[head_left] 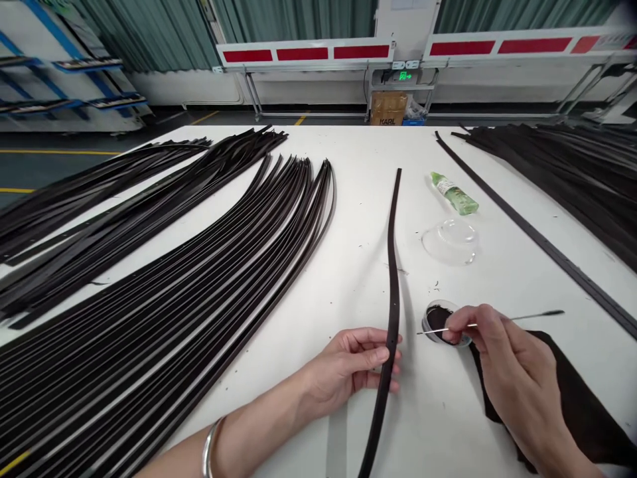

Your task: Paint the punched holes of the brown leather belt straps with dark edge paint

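Note:
My left hand (365, 362) is closed around a long black strip (393, 292), thumb on top and fingers behind. The strip curves away up the table, with small holes or dots along its face. Between the thumb and fingers of my right hand (507, 365) is a thin metal rod (522, 317) with a dark flattened far end. Its slim tip points left toward the strip, apart from it. Just behind the rod, a small clear dish (438, 307) holds something black. Black cloth (572, 392) lies under my right hand.
Many black strips (239, 252) fan across the white table (343, 279) on the left. More strips (562, 172) and a single long one (537, 239) lie on the right. A green bottle (454, 193) and a clear lid (450, 242) sit beyond the dish.

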`<state>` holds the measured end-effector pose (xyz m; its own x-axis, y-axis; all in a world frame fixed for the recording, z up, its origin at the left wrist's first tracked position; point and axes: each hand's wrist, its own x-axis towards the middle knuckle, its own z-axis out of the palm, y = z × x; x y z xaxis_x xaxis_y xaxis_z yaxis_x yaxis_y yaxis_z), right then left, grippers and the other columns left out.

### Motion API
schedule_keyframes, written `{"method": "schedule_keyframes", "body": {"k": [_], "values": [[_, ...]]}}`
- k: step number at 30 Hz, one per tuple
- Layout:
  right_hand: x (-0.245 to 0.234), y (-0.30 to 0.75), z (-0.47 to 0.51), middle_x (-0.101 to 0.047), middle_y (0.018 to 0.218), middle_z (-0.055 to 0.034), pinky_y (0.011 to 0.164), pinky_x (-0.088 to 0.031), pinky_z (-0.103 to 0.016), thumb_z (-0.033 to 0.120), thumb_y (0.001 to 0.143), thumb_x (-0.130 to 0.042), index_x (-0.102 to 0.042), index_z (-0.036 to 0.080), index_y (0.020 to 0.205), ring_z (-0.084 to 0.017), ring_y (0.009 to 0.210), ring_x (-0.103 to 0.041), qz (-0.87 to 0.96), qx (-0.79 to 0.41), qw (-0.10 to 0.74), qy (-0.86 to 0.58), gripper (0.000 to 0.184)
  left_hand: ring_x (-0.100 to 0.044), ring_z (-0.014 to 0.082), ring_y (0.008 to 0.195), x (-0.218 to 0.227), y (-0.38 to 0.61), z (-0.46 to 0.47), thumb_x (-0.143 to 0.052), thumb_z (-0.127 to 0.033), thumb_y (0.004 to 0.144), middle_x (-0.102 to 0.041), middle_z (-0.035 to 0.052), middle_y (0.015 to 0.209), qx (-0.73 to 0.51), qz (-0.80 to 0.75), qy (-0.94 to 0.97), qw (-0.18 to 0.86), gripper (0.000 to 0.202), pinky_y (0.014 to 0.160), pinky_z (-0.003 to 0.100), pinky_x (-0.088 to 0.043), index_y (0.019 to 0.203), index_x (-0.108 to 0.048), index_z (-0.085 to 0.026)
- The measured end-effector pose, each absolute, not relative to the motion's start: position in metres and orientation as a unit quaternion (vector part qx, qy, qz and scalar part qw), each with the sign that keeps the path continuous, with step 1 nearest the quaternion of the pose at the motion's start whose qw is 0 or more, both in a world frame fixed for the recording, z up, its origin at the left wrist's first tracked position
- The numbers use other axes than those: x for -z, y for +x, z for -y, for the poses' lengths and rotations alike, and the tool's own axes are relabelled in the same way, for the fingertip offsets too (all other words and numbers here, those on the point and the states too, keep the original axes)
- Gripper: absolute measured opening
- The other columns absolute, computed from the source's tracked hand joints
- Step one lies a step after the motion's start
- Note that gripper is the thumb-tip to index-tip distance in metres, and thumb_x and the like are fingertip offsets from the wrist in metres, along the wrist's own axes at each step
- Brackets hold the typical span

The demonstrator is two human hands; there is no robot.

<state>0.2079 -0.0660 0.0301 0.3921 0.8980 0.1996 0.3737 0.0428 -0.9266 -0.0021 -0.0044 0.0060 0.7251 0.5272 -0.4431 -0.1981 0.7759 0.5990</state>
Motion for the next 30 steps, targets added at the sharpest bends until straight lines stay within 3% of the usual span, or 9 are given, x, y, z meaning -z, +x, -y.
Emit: {"method": "schedule_keyframes", "body": {"k": [5, 8, 30], "values": [[-0.027, 0.194, 0.071, -0.064, 0.084, -0.0044, 0.072, -0.048, -0.031, 0.007, 0.096, -0.039, -0.06, 0.018, 0.089, -0.016, 0.082, -0.061, 0.676, -0.144, 0.52, -0.502, 0.025, -0.065, 0.0151, 0.08, -0.002, -0.002, 0.005, -0.076, -0.02, 0.079, -0.067, 0.0078, 0.093, -0.207, -0.291, 0.256, 0.898, 0.028, 0.075, 0.033, -0.059, 0.105, -0.071, -0.013], [-0.024, 0.192, 0.069, -0.063, 0.085, -0.0059, 0.071, -0.049, -0.033, -0.003, 0.09, -0.04, -0.056, 0.015, 0.097, -0.016, 0.083, -0.059, 0.714, -0.126, 0.524, -0.446, 0.026, -0.066, 0.0142, 0.079, -0.001, -0.002, 0.005, -0.075, -0.019, 0.079, -0.068, 0.0081, 0.094, -0.21, -0.285, 0.257, 0.899, 0.026, 0.074, 0.032, -0.059, 0.104, -0.072, -0.013], [-0.025, 0.189, 0.066, -0.063, 0.085, -0.0056, 0.075, -0.047, -0.033, -0.004, 0.091, -0.041, -0.057, 0.013, 0.098, -0.015, 0.085, -0.058, 0.745, -0.134, 0.488, -0.435, 0.025, -0.066, 0.014, 0.076, -0.003, 0.0, 0.006, -0.077, -0.019, 0.077, -0.068, 0.008, 0.093, -0.21, -0.297, 0.263, 0.894, 0.027, 0.071, 0.031, -0.058, 0.103, -0.071, -0.013]]}}
